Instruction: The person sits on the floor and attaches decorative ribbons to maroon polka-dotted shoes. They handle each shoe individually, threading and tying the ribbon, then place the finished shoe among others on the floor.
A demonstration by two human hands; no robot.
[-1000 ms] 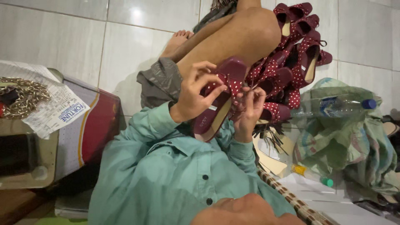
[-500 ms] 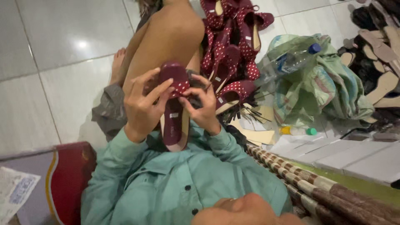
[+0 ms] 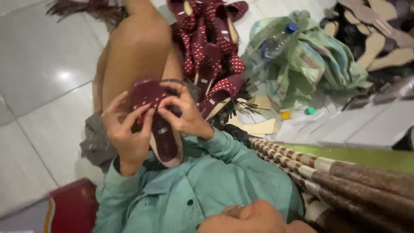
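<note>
I hold a maroon slip-on shoe [image 3: 163, 139] with white dots over my lap, toe end up and its pale insole facing me. My left hand [image 3: 125, 129] wraps the shoe's left side, with its fingers on the dotted upper. My right hand [image 3: 186, 114] pinches the top of the upper from the right. Both sleeves are teal. My bare bent knee [image 3: 138, 47] rises just behind the shoe.
A pile of matching maroon dotted shoes [image 3: 209, 43] lies on the white tile floor beyond my knee. To the right are a green cloth bundle [image 3: 310, 64] with a plastic bottle [image 3: 276, 41], tan sole cut-outs [image 3: 379, 41], white sheets [image 3: 358, 125] and a striped mat [image 3: 345, 168].
The view has swung down and to the right. The shoe has stayed in both hands and has come a little lower and closer, with my fingers shifting on its upper.
</note>
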